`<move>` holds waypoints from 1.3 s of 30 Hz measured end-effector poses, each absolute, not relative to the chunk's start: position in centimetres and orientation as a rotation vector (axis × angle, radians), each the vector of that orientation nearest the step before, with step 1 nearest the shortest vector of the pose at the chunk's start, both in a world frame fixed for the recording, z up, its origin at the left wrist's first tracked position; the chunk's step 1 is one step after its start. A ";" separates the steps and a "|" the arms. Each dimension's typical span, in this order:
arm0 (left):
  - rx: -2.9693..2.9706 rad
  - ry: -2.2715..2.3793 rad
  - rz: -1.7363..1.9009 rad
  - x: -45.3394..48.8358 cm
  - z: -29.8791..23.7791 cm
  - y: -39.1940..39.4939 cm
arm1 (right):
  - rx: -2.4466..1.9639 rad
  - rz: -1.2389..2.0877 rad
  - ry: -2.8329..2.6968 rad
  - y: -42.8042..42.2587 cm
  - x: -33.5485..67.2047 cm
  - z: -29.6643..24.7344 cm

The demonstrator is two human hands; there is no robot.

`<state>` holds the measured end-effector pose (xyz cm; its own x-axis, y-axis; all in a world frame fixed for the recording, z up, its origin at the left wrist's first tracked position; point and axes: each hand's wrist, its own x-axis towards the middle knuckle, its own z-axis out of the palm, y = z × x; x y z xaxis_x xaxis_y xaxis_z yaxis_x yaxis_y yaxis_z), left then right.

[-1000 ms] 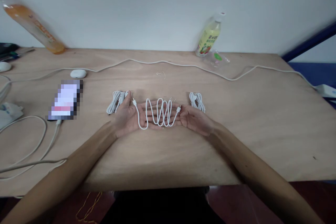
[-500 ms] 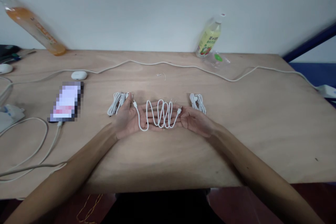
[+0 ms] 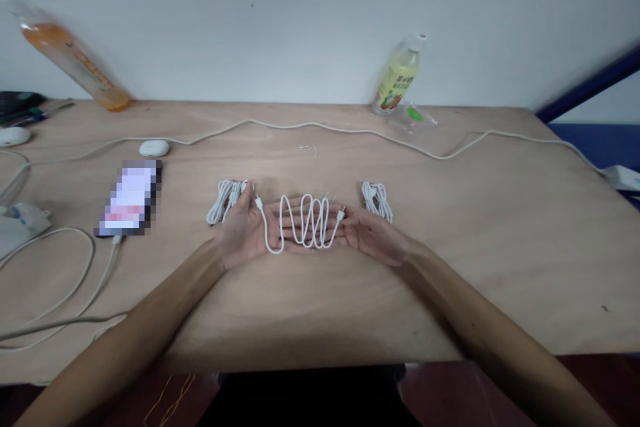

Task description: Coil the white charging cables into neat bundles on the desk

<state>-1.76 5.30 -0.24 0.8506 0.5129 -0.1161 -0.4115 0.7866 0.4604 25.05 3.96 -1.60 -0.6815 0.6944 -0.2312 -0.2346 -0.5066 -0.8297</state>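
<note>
A loosely looped white charging cable [image 3: 283, 223] lies across my two upturned palms, a plug showing at each end. My left hand [image 3: 246, 233] is open, palm up, its fingers stretched to the right under the cable. From the other side my right hand [image 3: 375, 235] is also open and palm up, its fingers meeting and overlapping those of the left. Just behind my left thumb rest coiled white cables [image 3: 223, 202], partly hidden by the hand. Another coiled white cable [image 3: 377, 200] lies on the table behind my right hand.
On the left, a phone [image 3: 131, 197] with a cable plugged in lies near a white earbud case [image 3: 154, 147]. A long white cord [image 3: 370, 132] crosses the wooden table [image 3: 475, 227]. Against the wall lean an orange-drink bottle [image 3: 75, 67] and a yellow-green bottle [image 3: 399, 77].
The whole view has shifted slightly, so everything appears a little lower. Both hands and the cable on them keep the same arrangement.
</note>
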 end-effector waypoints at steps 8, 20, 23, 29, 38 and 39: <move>0.378 0.384 0.547 -1.7 0.2 5.0 | -0.745 2.179 -1.144 3.7 24.7 -1.6; 0.550 0.253 0.486 -0.8 1.0 4.4 | -0.885 1.867 -1.524 2.6 24.0 -0.8; 0.570 0.290 0.492 -0.5 1.2 4.0 | -0.928 1.782 -1.603 2.0 23.5 -0.3; 0.581 0.386 0.501 -0.5 0.3 3.4 | -0.834 1.555 -1.747 1.5 22.2 0.3; 0.771 0.519 0.516 -0.4 -0.9 2.6 | -0.896 1.537 -1.698 0.7 21.7 -1.0; 0.827 0.558 0.520 -0.3 -0.7 2.5 | -0.911 1.529 -1.686 0.6 21.7 -1.2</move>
